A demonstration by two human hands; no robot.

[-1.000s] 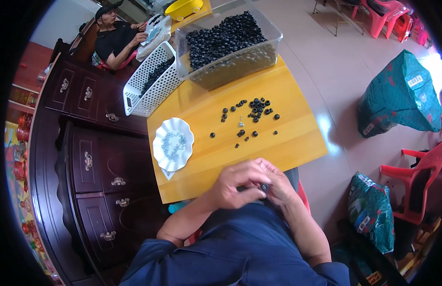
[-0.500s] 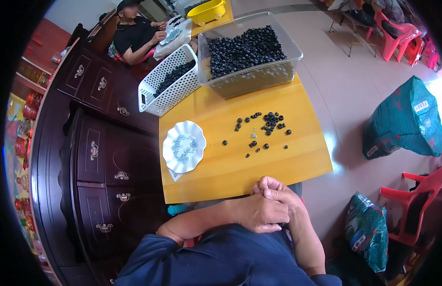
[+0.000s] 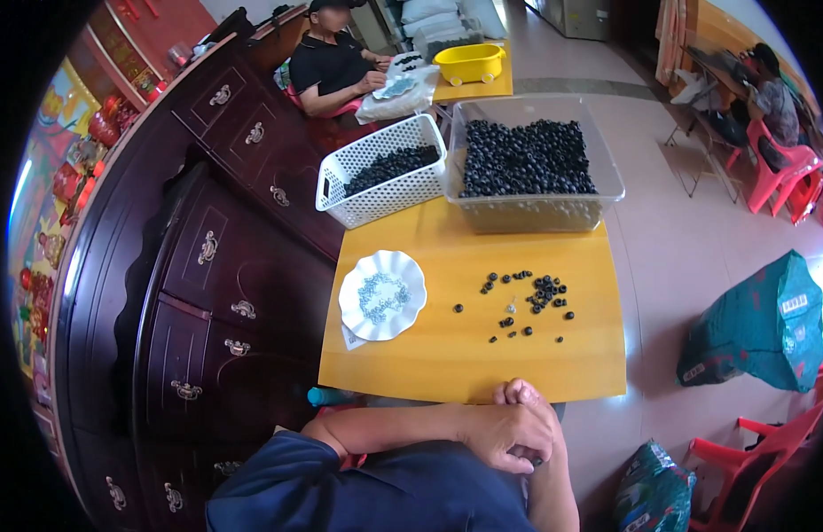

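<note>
Head view, looking straight down: both hands sit bunched together just off the near edge of the square yellow wooden table (image 3: 447, 372), over the lap. The left hand (image 3: 505, 434) lies on top, its forearm crossing in from the left, fingers curled over. The right hand (image 3: 529, 399) is tucked underneath and mostly covered, only knuckles peeking out toward the table edge. A tiny dark speck shows between the fingers low down, but whether either hand truly pinches something I cannot tell.

Up on the table, the scattered small black ring-shaped beads (image 3: 531, 297) lie in a loose patch right of centre, well apart from the hands, with bare yellow top between them and the near edge. They are round, so there is no long axis to call. To their left sits the white scalloped dish of small silvery parts (image 3: 382, 295), close to the table's left edge.

At the far edge, the clear plastic tub of black beads (image 3: 607, 191) and the white perforated basket (image 3: 340, 177) crowd the back. A dark carved wooden cabinet (image 3: 207, 266) hems the left side; open tiled floor lies right.
</note>
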